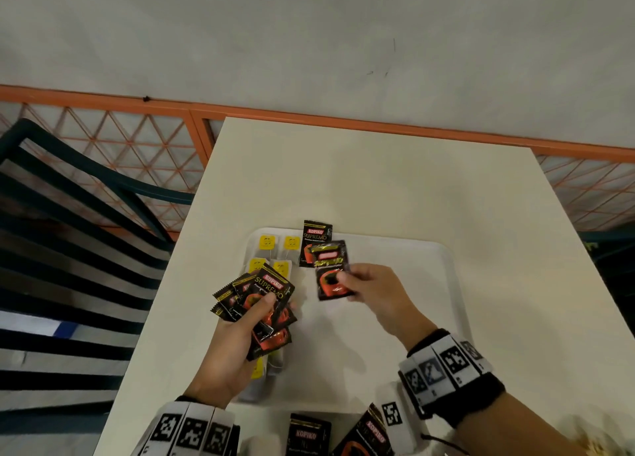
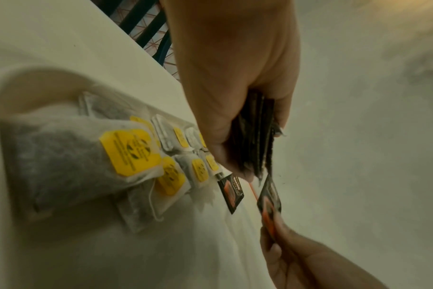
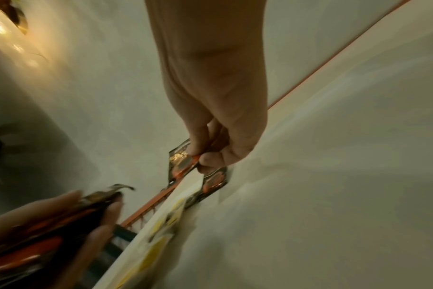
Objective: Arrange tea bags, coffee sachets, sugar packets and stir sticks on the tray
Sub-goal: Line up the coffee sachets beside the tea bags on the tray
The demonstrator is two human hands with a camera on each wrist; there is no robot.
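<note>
Coffee sachets going onto the tray [image 1: 446, 270]
Right hand [image 1: 372, 285] pinches one sachet [image 1: 331, 271] above it; left hand [image 1: 237, 349] grips a fanned bunch [image 1: 264, 304] over the tea bags [image 1: 268, 242].

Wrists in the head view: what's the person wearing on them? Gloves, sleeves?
Bare hands, no gloves, no sleeves in view. The right wrist band is black, ringed with white blocks printed with black square fiducial markers; a thin dark cord trails below it. The left wrist band shows the same white marker blocks.

Dim warm light; wrist views blurred, edges distorted.
</note>
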